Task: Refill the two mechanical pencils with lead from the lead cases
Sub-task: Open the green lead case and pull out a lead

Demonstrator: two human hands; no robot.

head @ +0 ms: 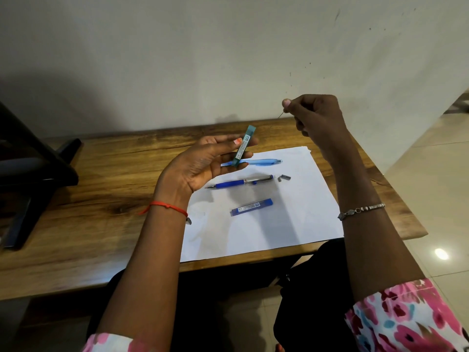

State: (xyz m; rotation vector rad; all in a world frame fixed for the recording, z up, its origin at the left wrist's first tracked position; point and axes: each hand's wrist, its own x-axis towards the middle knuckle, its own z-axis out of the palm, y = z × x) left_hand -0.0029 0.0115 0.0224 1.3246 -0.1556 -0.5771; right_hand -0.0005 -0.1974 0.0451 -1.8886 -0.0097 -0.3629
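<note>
My left hand (203, 163) holds a teal lead case (244, 144) upright and tilted, above the white paper (266, 224). Raised to the right, my right hand (314, 118) pinches a thin lead (280, 115) between thumb and forefinger. On the paper lies a light blue mechanical pencil (264, 162), partly behind the teal case. Below it rests a blue-and-silver mechanical pencil (239, 182), tip to the left, with its small metal cap (284, 178) lying off its right end. A dark blue lead case (251, 207) lies nearer to me on the sheet.
The paper sits on a wooden table (101, 194) against a pale wall. A dark stand or chair base (33, 174) occupies the table's left end. The table's right edge drops to a tiled floor (436, 199).
</note>
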